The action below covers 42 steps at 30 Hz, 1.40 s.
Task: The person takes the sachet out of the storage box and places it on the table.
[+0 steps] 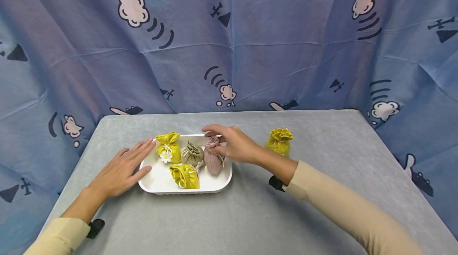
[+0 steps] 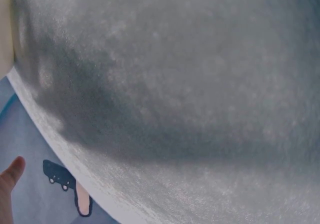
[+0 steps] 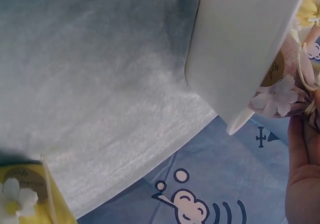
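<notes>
A white tray (image 1: pixel 154 179) holds several small drawstring pouches. At its right end my right hand (image 1: pixel 234 143) pinches the gathered neck of a pink pouch (image 1: pixel 213 163). In the right wrist view this pink pouch (image 3: pixel 290 59) shows a white flower and a brown round label, with the fingers (image 3: pixel 300 149) at its neck. My left hand (image 1: pixel 123 169) lies with straight fingers at the tray's left rim. Beside the pink pouch is an olive-brown pouch (image 1: pixel 192 155). A yellow pouch with a white flower (image 1: pixel 169 147) stands at the back left, and another yellow pouch (image 1: pixel 186 176) lies in front.
One more yellow pouch (image 1: pixel 279 142) stands on the grey table (image 1: pixel 340 159), right of the tray and behind my right forearm. A blue patterned curtain (image 1: pixel 250 48) hangs behind and around the table.
</notes>
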Each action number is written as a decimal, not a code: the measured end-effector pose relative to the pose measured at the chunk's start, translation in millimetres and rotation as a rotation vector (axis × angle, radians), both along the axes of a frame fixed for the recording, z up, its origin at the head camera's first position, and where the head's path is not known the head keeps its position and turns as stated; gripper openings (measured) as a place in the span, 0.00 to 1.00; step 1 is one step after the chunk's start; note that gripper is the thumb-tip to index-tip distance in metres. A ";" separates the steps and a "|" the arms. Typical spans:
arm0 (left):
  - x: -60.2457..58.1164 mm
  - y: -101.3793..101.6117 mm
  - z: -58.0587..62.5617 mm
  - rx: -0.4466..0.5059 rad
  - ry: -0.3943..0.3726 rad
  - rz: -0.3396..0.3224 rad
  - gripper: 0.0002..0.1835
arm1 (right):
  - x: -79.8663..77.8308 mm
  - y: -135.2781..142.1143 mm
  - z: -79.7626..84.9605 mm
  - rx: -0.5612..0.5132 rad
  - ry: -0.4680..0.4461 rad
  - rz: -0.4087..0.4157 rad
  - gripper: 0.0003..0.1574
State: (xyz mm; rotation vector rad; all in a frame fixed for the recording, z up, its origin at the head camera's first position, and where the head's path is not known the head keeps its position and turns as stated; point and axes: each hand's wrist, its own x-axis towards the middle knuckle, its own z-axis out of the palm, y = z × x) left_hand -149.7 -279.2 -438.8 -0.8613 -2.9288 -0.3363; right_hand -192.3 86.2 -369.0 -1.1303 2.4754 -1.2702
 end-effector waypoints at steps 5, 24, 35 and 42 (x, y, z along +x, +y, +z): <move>-0.1 -0.3 0.2 -0.008 -0.010 0.003 0.38 | -1.1 2.4 6.2 0.005 -0.008 -0.004 0.34; 0.4 -1.2 -0.9 -0.001 0.030 -0.022 0.37 | -4.3 12.4 26.8 -0.053 0.076 0.016 0.32; 1.0 -0.7 -0.3 -0.002 0.034 -0.023 0.37 | -7.4 20.4 48.3 -0.074 0.116 0.012 0.33; 1.5 0.1 0.0 -0.002 0.036 -0.025 0.37 | -9.8 27.9 59.0 -0.111 0.155 0.027 0.33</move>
